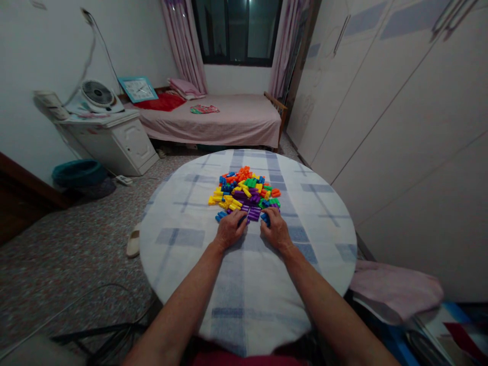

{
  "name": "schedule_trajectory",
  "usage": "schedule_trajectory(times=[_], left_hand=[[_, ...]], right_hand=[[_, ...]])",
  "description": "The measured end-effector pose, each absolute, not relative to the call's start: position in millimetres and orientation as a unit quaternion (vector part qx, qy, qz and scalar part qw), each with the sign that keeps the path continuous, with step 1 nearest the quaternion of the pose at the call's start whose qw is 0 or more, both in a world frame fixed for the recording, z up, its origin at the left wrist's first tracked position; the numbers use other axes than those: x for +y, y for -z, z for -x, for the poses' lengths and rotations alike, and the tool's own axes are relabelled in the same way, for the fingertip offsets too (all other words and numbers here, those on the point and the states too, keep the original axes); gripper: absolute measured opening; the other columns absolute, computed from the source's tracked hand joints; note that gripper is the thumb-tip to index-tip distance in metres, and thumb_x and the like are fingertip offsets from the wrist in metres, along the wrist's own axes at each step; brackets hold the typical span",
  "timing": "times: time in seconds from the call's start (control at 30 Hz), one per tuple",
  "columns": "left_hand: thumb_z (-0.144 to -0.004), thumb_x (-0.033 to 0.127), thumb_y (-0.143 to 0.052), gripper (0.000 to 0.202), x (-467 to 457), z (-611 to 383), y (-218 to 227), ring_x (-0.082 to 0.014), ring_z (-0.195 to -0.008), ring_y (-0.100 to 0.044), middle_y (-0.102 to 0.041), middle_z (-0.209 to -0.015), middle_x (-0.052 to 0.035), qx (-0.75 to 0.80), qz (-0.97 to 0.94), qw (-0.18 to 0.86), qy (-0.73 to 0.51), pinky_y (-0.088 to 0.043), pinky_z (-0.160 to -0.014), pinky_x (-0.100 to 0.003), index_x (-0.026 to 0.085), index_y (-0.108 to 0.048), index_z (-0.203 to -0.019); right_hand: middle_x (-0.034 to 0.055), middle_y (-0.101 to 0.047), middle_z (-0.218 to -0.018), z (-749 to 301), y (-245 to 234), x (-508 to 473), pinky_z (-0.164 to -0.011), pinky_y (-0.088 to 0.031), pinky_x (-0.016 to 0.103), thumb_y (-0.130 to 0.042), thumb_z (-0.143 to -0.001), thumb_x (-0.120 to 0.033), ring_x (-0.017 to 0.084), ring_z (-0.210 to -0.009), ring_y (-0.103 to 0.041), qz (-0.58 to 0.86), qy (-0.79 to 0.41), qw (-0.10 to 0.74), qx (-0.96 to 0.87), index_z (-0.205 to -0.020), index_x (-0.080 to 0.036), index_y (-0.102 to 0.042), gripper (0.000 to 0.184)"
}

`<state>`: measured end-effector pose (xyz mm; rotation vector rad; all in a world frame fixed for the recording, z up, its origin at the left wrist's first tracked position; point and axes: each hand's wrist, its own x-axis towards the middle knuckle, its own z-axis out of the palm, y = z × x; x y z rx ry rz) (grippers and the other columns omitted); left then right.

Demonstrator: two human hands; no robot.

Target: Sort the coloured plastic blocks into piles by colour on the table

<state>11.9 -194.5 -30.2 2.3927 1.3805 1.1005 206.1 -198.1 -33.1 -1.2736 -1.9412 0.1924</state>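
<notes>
A heap of small plastic building blocks (244, 190) in orange, yellow, green, blue and purple lies on the round table. My left hand (231, 231) rests at its near edge, fingers curled around a dark block that they mostly hide. Opposite it, my right hand (277, 231) has its thumb and fingers closed about a blue block (266, 218). Between the two hands sit purple blocks (254, 213), side by side. Loose blue blocks (220, 216) lie just left of my left hand.
A white and blue checked cloth (183, 264) covers the table. Beyond stands a bed (244, 119) with a pink sheet; a white cabinet (129, 145) carries a fan (98, 94). Wardrobe doors (362, 112) rise on the right. A pink cloth (396, 290) lies beside the table.
</notes>
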Motion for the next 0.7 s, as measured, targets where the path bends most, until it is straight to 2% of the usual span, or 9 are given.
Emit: schedule_trajectory(times=[0.1,0.2,0.4,0.53,0.7], left_hand=[[-0.092,0.034,-0.046,0.030,-194.7,-12.0,29.5,-0.0199,-0.099,-0.062,-0.065,-0.107,-0.0090,0.441,-0.810,0.111,-0.371,-0.050,-0.087,-0.033,0.019,-0.060,-0.114],[-0.093,0.030,-0.044,0.029,-192.4,-11.1,30.2,-0.0184,-0.096,-0.062,-0.066,-0.103,-0.0091,0.462,-0.773,0.107,-0.421,-0.049,-0.087,-0.032,0.017,-0.061,-0.112],[-0.087,0.016,-0.046,0.022,-184.9,-6.5,34.1,-0.0183,-0.092,-0.061,-0.065,-0.094,-0.0069,0.547,-0.682,0.012,-0.486,-0.048,-0.084,-0.031,0.017,-0.063,-0.100],[-0.088,0.019,-0.048,0.017,-187.3,-8.2,33.7,-0.0187,-0.090,-0.059,-0.064,-0.091,-0.0064,0.514,-0.713,-0.006,-0.476,-0.048,-0.084,-0.032,0.018,-0.065,-0.092],[-0.087,0.019,-0.050,0.019,-188.3,-11.4,37.3,-0.0217,-0.097,-0.057,-0.063,-0.101,-0.0089,0.473,-0.790,-0.020,-0.390,-0.047,-0.087,-0.036,0.017,-0.066,-0.096]], right_hand=[[0.0114,-0.056,-0.118,-205.6,29.1,-201.6,-0.100,-0.044,0.040,-0.054,-0.084,-0.022,0.023,-0.113,-0.052,0.437,-0.108,0.390,-0.803,-0.121,-0.018,-0.053,0.037],[0.0111,-0.059,-0.117,-200.5,26.9,-204.6,-0.099,-0.044,0.040,-0.057,-0.087,-0.030,0.023,-0.111,-0.053,0.404,-0.117,0.361,-0.832,-0.119,-0.017,-0.055,0.035],[0.0095,-0.064,-0.104,-203.0,34.2,-198.9,-0.090,-0.047,0.033,-0.042,-0.094,-0.025,0.020,-0.099,-0.059,0.514,-0.095,0.373,-0.767,-0.110,-0.017,-0.061,0.026],[0.0070,-0.064,-0.100,-205.4,34.0,-199.2,-0.083,-0.048,0.030,-0.047,-0.093,-0.028,0.018,-0.089,-0.061,0.524,-0.109,0.354,-0.767,-0.111,-0.018,-0.062,0.025],[0.0126,-0.055,-0.124,-199.3,30.5,-206.3,-0.097,-0.043,0.039,-0.067,-0.082,-0.040,0.025,-0.112,-0.051,0.412,-0.048,0.307,-0.856,-0.130,-0.019,-0.053,0.055]])
